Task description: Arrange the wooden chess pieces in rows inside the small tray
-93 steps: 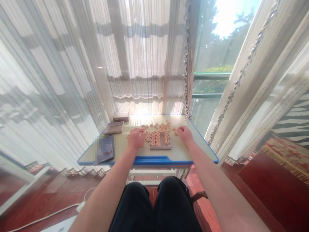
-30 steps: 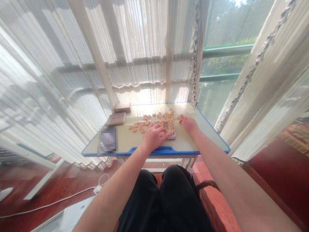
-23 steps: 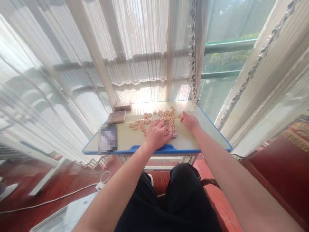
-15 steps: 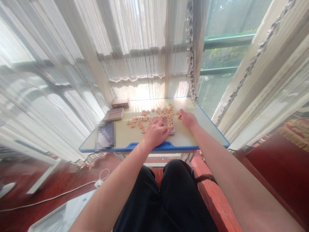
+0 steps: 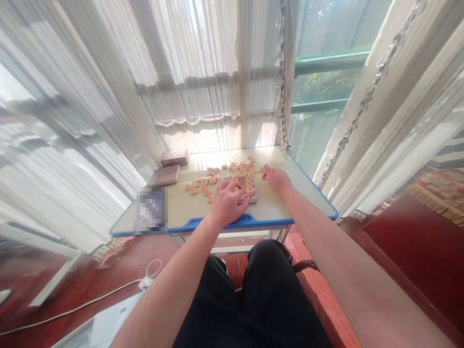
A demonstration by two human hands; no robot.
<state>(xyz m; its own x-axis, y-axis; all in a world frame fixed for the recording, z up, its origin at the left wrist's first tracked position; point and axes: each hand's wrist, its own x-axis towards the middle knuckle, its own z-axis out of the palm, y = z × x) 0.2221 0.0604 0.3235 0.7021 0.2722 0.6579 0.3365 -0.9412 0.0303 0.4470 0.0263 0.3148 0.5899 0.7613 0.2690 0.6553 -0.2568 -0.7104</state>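
Round wooden Chinese chess pieces [image 5: 239, 169] with dark markings lie scattered across the table. A shallow wooden box [image 5: 253, 197] holds several of them, including a row [image 5: 250, 185] along its right side. My left hand [image 5: 226, 199] rests over the box's left part, fingers spread and slightly bent. One piece [image 5: 246, 196] lies by its thumb and index finger, and the palm hides much of the box. Right of the box, my right hand [image 5: 277, 181] has its fingers pinched together at a Chinese chess piece [image 5: 264, 175], mostly covered by the fingertips. Another piece [image 5: 261, 169] sits beside them.
The pale table [image 5: 300, 205] has a blue rim. An open wooden tray [image 5: 165, 175] and another box [image 5: 174, 157] stand at its back left. A blurred-out item [image 5: 150, 210] lies at the left edge. Sheer curtains [image 5: 195, 96] hang behind; a cable [image 5: 90, 302] crosses the floor.
The view has shifted slightly, moving the table a little left in the picture. Both hands keep nearly the same places, left over the box and right beside it.
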